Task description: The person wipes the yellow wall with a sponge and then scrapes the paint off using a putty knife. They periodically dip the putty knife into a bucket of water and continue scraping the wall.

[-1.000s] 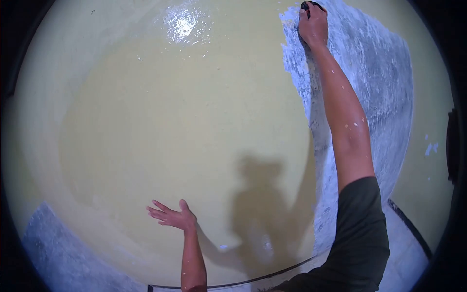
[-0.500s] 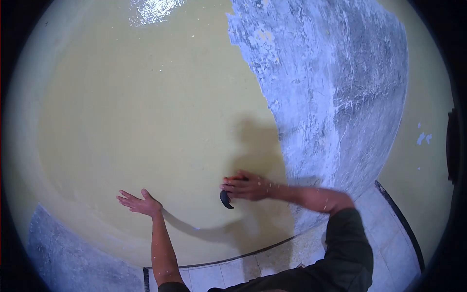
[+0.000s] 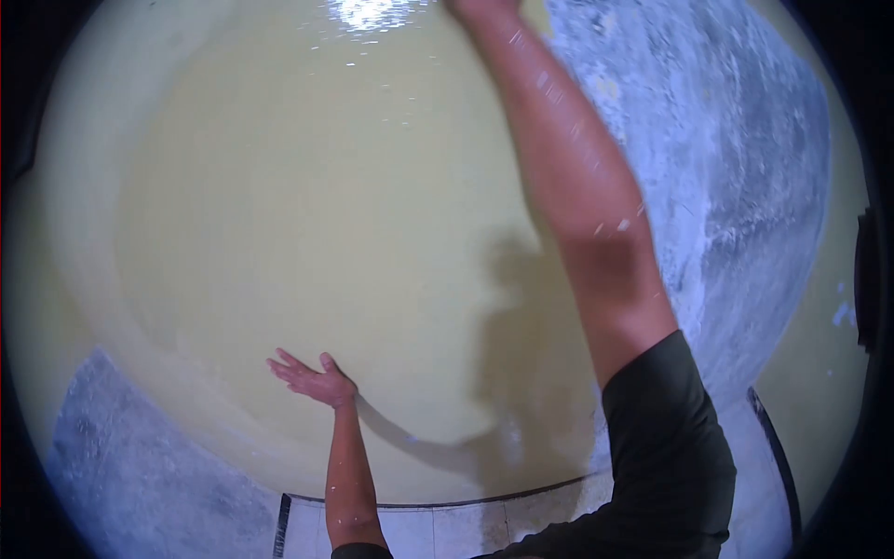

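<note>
My left hand point(image 3: 315, 379) lies on the yellowish wall point(image 3: 372, 233) with its fingers spread, holding nothing. My right arm stretches up across the view, flecked with pale chips. Only the wrist end of my right hand point(image 3: 480, 6) shows at the top edge; its fingers, and whatever is in them, are out of view. Right of the arm, the wall's bare patch point(image 3: 736, 177) shows rough grey-white plaster where the yellow coat is gone.
Another grey, stripped patch point(image 3: 158, 466) is at the lower left. Pale floor tiles point(image 3: 410, 529) with a dark border run along the wall's foot. A dark object point(image 3: 867, 279) stands at the far right edge.
My right hand has swung from low on the wall up to the top edge, and the orange-and-black tool it held is out of sight. My left hand stays spread on the wall.
</note>
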A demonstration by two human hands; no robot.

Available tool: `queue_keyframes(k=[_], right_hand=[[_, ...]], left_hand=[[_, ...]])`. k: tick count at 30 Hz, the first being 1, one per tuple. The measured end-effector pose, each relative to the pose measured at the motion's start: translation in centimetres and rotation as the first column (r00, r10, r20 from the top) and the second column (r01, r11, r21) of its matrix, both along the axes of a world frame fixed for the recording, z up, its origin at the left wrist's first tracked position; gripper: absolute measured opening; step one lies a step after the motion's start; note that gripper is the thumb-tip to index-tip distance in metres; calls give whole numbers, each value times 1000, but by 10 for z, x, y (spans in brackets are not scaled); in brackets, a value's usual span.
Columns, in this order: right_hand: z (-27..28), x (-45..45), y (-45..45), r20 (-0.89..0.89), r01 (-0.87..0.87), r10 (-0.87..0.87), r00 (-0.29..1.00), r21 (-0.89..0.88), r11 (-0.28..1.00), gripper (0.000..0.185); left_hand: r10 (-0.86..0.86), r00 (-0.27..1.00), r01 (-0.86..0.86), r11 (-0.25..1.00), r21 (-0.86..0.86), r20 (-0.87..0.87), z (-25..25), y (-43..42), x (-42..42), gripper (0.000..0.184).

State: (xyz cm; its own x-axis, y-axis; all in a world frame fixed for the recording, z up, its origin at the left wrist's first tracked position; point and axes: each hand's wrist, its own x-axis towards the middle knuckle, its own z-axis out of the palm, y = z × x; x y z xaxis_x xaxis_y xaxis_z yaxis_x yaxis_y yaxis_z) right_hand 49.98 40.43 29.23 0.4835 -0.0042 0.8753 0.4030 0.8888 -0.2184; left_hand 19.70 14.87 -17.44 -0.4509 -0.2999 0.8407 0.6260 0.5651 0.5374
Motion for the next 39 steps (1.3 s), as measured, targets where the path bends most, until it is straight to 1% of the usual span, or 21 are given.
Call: queue_keyframes(k=[1,2,4,5,9,11,13,16,18,19,24,27,28,30,31,33,35,36,37,38,39], right_hand=[[-11,-46,-10,92,48,-60,994,132,990,39],[-40,-72,-49,273,-81,36,961,158,984,39],[-89,-144,-94,384,-401,289,877,252,881,41],[-122,-173,-113,330,-322,172,928,478,818,38],[-243,-198,-168,676,-381,-72,734,497,780,29],[-283,-203,-149,797,-565,-11,604,438,700,29],[-310,-188,-107,867,-827,270,418,240,509,33],[-300,-104,-61,897,-557,-37,441,305,773,36],[-269,-67,-49,851,-582,16,525,346,736,54],[-250,-55,-61,835,-400,-24,550,288,870,63],[-142,-115,-88,595,-175,-193,780,504,845,47],[-108,-192,-122,544,-185,-65,837,392,901,49],[-103,-222,-125,444,-5,-191,876,403,915,48],[-150,-278,-199,393,-69,-170,904,526,848,43],[-180,-302,-223,413,-121,-145,899,553,824,42],[-273,-347,-270,552,-302,-58,831,537,788,41],[-383,-376,-298,721,-449,-30,693,463,764,41],[-451,-387,-299,820,-504,28,572,324,800,40],[-513,-383,-305,936,-504,-23,351,210,838,38],[-571,-376,-316,825,-341,-408,391,541,769,40],[-627,-374,-307,903,-532,-325,282,429,730,44]], left_hand=[[-19,1000,19,1000,-3,12,0,0,-1,106],[-44,999,45,999,-11,23,1,0,0,106],[-70,997,69,998,11,21,4,-1,3,106],[-86,996,85,996,14,20,4,-2,2,106],[-106,994,106,994,12,-9,3,0,-1,105],[-120,989,121,993,7,-83,4,-3,5,102],[-159,974,162,987,3,-162,1,2,-4,97],[-147,985,148,989,-4,-85,0,2,-3,93],[-178,983,178,984,2,-49,-1,-2,-1,94],[-170,985,169,985,-21,-31,-3,-3,-2,94],[-247,968,239,964,-118,-49,-12,-3,-3,88],[-324,939,283,919,-276,-115,-76,-8,-3,79],[-343,922,262,893,-365,-178,-104,-9,-3,74],[-445,890,388,856,-341,-104,-187,-23,4,67],[-473,878,467,818,-335,69,-238,-34,9,72],[-473,749,629,728,-272,463,-330,-81,21,86],[-327,371,793,599,-113,869,-410,-152,40,114],[-198,100,857,516,17,975,-486,-181,51,124],[25,-23,888,460,9,999,-522,-220,70,129],[171,-113,911,412,34,979,-522,-263,83,124],[192,-170,895,441,70,967,-531,-299,95,122]])
